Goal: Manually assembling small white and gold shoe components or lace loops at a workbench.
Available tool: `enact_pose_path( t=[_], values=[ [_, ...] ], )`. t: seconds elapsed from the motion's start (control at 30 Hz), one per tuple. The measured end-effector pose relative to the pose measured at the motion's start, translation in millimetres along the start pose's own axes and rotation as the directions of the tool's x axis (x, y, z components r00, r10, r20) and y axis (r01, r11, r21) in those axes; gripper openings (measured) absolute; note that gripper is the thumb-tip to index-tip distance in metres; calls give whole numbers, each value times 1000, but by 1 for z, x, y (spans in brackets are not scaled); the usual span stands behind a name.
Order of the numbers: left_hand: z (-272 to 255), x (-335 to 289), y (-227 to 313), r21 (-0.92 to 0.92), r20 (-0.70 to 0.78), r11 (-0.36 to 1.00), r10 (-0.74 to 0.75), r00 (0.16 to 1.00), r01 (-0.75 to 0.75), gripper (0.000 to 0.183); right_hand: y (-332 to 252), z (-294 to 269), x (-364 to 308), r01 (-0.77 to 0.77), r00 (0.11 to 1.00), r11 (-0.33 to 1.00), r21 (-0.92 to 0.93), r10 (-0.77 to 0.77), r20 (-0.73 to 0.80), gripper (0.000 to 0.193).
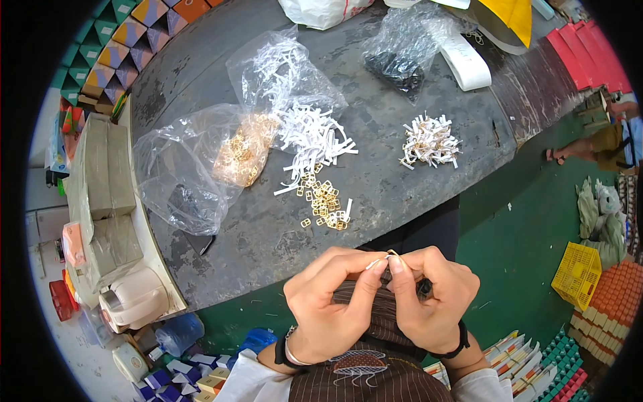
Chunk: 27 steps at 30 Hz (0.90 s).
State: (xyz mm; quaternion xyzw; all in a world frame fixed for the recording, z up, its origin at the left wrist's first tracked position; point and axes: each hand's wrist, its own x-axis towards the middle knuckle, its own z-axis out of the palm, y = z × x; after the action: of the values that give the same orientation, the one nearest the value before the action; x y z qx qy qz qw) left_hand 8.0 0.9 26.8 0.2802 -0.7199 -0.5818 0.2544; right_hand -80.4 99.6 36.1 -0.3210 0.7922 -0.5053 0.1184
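Note:
My left hand and my right hand meet in front of my apron, just off the table's near edge. Pinched in my left fingertips is a short white strap. A small gold buckle shows between the fingertips, mostly covered by my right thumb and forefinger. On the table lie a loose heap of gold buckles and, beyond it, a pile of white straps. Farther right sits a separate pile of white straps with gold pieces on them.
A clear bag of gold buckles and another of white straps lie open on the dark table. A phone rests near its left edge. At the back is a clear bag with black contents. A person's leg shows at right.

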Motion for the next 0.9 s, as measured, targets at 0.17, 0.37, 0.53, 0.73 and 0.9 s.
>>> enact_pose_path(
  t=[0.17,0.37,0.53,0.73,0.9],
  values=[
    [6,-2,3,113,-90,975,202,975,-192,16,-8,3,-2,19,997,999,-31,-21,-68,8],
    [12,-9,-4,-23,-194,979,194,962,-202,17,-14,5,-4,37,993,999,-33,-40,-111,7],
    [16,-10,-12,-55,-229,941,313,922,-333,16,-18,6,-8,34,988,999,-26,-37,-153,7],
    [17,-12,-14,-103,-217,943,291,932,-318,20,-26,4,-8,60,993,997,-39,-63,-104,12],
    [16,-13,-15,-118,-214,941,288,933,-318,19,-25,6,-9,67,993,998,-9,-68,-98,13]
  ],
)
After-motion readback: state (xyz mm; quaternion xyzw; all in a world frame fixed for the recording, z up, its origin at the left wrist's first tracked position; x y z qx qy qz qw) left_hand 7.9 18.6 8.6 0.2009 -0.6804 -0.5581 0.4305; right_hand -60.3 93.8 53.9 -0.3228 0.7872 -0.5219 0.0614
